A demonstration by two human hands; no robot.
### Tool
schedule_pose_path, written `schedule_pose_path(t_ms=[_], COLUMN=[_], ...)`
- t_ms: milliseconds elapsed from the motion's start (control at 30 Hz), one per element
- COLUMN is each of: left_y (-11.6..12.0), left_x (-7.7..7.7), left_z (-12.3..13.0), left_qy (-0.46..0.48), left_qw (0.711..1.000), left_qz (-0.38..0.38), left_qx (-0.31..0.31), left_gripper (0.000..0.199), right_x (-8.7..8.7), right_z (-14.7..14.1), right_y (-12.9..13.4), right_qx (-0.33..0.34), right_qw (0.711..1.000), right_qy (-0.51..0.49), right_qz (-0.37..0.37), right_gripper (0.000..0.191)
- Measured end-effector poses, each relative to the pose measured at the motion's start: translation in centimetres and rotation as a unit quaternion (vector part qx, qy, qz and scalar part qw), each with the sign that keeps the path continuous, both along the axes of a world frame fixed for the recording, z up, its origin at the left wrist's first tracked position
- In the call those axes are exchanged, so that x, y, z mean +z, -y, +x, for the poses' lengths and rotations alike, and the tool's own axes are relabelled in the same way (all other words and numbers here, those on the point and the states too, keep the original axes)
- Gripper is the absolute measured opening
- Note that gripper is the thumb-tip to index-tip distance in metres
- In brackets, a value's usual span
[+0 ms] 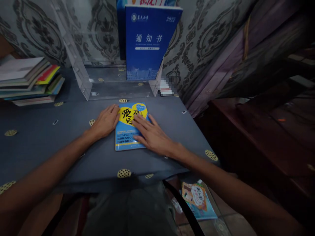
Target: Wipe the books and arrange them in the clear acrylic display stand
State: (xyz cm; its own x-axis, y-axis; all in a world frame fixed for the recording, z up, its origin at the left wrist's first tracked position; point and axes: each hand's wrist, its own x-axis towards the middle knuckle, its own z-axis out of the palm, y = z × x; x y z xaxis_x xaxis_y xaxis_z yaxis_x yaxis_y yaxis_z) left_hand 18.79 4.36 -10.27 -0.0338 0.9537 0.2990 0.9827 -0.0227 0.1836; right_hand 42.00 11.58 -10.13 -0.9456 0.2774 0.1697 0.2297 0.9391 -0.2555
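Observation:
A blue book [128,139] with a yellow heart and black lettering on its cover lies flat on the table, in the middle of the head view. My right hand [151,134] rests on the cover with its fingers stretched out and apart, hiding part of the heart and the right side. My left hand [105,122] lies on the cloth at the book's left edge. Its fingers are extended and the tips touch the book's upper left side. Neither hand grips anything.
A clear plastic rack [82,78] stands behind, with a blue 2022 booklet [152,62] upright in it. Stacked books [27,78] sit at the back left. The patterned grey tablecloth [64,141] ends at the right. Books [204,208] lie on the floor below.

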Motion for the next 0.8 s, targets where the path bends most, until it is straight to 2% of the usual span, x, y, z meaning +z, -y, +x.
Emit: schedule_pose_path(t_ms=[200, 300, 433, 633, 800], left_y=[0.0, 0.0, 0.1, 0.1, 0.1], left_x=[-0.1, -0.1, -0.3, -0.6, -0.8], left_z=[-0.2, -0.3, -0.3, -0.4, -0.4], left_qy=[0.000, 0.004, 0.009, 0.042, 0.053], left_qw=[1.000, 1.000, 1.000, 0.999, 0.998], left_qz=[0.001, 0.002, 0.003, 0.007, 0.024], left_qx=[-0.006, -0.010, -0.012, -0.012, 0.006], left_gripper=[0.037, 0.038, 0.038, 0.033, 0.034], right_x=[0.2, 0.3, 0.3, 0.8, 1.2], right_z=[-2.0, -2.5, -1.1, 2.1, 2.5], right_y=[5.5, 6.5, 6.1, 4.3, 1.7], right_qx=[0.148, 0.176, 0.149, 0.074, -0.001], right_qw=[0.987, 0.983, 0.988, 0.997, 0.993], right_qy=[0.017, 0.004, 0.001, 0.007, 0.010], right_qz=[0.060, 0.059, 0.034, -0.033, -0.116], right_gripper=[0.043, 0.042, 0.049, 0.060, 0.061])
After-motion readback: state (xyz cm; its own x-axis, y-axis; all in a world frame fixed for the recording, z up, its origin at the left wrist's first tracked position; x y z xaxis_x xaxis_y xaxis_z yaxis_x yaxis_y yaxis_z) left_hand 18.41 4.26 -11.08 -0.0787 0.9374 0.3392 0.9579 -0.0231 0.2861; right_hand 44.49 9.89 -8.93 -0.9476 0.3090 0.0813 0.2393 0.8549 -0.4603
